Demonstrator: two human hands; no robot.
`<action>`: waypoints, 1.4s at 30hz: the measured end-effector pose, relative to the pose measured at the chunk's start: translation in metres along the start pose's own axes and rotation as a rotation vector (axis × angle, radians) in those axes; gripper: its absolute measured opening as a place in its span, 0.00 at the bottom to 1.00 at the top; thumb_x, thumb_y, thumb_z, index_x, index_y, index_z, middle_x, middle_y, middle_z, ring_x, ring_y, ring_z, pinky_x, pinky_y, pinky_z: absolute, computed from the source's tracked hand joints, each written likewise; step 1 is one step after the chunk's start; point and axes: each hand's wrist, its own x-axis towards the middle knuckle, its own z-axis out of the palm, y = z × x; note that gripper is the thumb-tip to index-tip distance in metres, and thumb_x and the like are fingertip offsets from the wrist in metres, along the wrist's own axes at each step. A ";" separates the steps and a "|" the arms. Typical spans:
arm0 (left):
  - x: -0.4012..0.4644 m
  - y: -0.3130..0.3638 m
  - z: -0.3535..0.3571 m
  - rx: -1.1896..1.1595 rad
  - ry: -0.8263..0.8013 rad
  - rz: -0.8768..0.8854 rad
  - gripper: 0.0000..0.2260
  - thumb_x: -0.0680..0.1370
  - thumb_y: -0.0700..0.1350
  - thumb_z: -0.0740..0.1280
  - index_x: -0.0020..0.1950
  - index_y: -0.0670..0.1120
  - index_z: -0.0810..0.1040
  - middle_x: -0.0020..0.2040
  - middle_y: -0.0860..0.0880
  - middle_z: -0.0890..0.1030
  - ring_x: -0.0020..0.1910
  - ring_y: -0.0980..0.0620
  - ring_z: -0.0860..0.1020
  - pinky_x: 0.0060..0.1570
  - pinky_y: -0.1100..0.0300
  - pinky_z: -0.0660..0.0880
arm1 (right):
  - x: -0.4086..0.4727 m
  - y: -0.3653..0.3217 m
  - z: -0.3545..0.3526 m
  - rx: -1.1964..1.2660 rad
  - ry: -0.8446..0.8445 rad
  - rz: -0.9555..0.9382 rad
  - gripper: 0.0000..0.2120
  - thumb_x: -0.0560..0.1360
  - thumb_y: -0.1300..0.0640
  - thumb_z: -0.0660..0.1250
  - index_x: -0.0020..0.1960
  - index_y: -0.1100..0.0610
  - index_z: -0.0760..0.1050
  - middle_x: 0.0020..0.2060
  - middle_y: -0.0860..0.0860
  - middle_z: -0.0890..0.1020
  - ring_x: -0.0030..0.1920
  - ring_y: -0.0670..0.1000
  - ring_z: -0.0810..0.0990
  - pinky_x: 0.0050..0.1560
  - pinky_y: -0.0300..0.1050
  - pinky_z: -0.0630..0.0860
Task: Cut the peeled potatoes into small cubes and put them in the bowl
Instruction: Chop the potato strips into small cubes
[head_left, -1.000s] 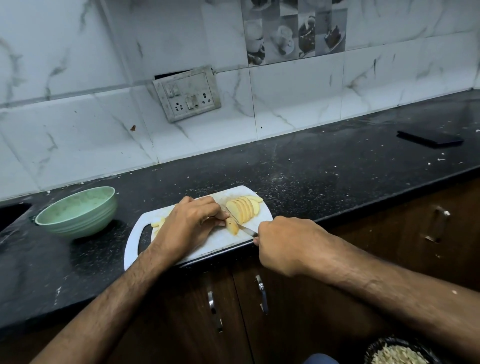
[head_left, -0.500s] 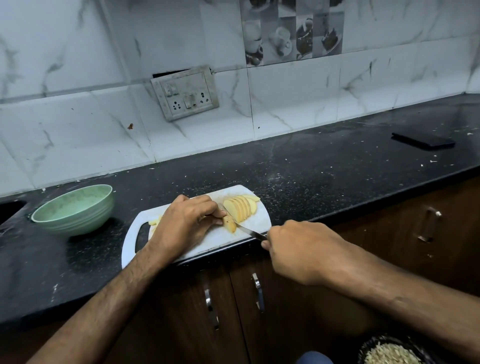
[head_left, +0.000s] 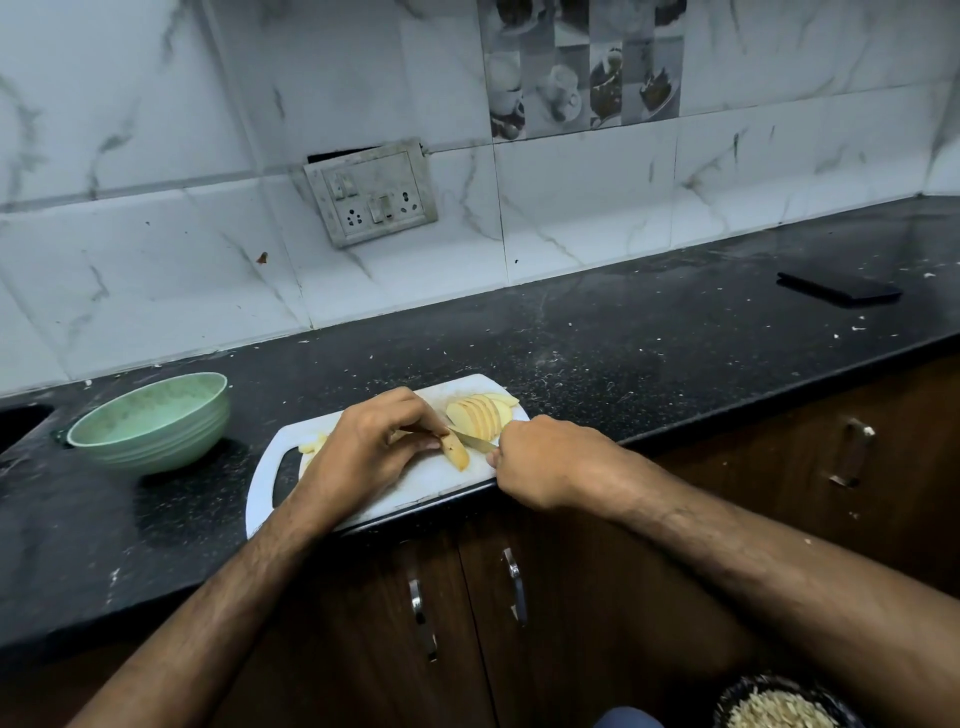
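A white cutting board (head_left: 415, 486) lies at the front edge of the black counter. My left hand (head_left: 371, 449) holds a yellow potato piece (head_left: 456, 451) down on the board with curled fingers. My right hand (head_left: 545, 462) grips a knife (head_left: 475, 441) whose blade lies across that piece. A fan of potato slices (head_left: 483, 413) sits on the board's far right corner. A few small potato bits (head_left: 314, 446) lie near the board's handle slot. The pale green bowl (head_left: 150, 421) stands on the counter to the left of the board; I see no potato inside it.
A dark phone (head_left: 839, 288) lies far right on the counter (head_left: 623, 338). A wall socket plate (head_left: 371, 192) hangs on the tiled wall. Brown cabinet doors with metal handles (head_left: 514, 584) sit below. A dark bowl of pale scraps (head_left: 779, 709) shows at the bottom right. A sink edge (head_left: 21, 421) is far left.
My right hand pulled back toward me half a second ago and has now pushed forward to the board's edge, driving the knife blade through the held potato piece. My left hand stays in place.
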 end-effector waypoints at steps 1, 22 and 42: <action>0.000 0.000 0.000 -0.002 -0.004 -0.005 0.07 0.73 0.35 0.77 0.48 0.44 0.85 0.47 0.55 0.82 0.48 0.56 0.83 0.48 0.58 0.80 | 0.002 -0.002 0.000 -0.009 0.006 0.008 0.12 0.82 0.52 0.56 0.59 0.56 0.73 0.58 0.56 0.78 0.49 0.57 0.75 0.46 0.49 0.68; -0.002 -0.013 0.007 0.081 0.061 0.058 0.05 0.71 0.41 0.80 0.43 0.47 0.85 0.42 0.57 0.83 0.42 0.56 0.83 0.42 0.48 0.79 | -0.008 -0.009 -0.013 0.088 -0.046 -0.011 0.11 0.81 0.56 0.58 0.54 0.61 0.76 0.46 0.57 0.78 0.47 0.56 0.79 0.42 0.46 0.72; 0.000 -0.017 0.007 0.356 0.134 0.210 0.08 0.77 0.54 0.70 0.41 0.52 0.83 0.41 0.59 0.84 0.38 0.59 0.81 0.46 0.47 0.68 | -0.012 -0.030 0.010 -0.059 0.040 0.020 0.14 0.81 0.55 0.55 0.64 0.57 0.70 0.59 0.56 0.77 0.52 0.57 0.75 0.47 0.49 0.67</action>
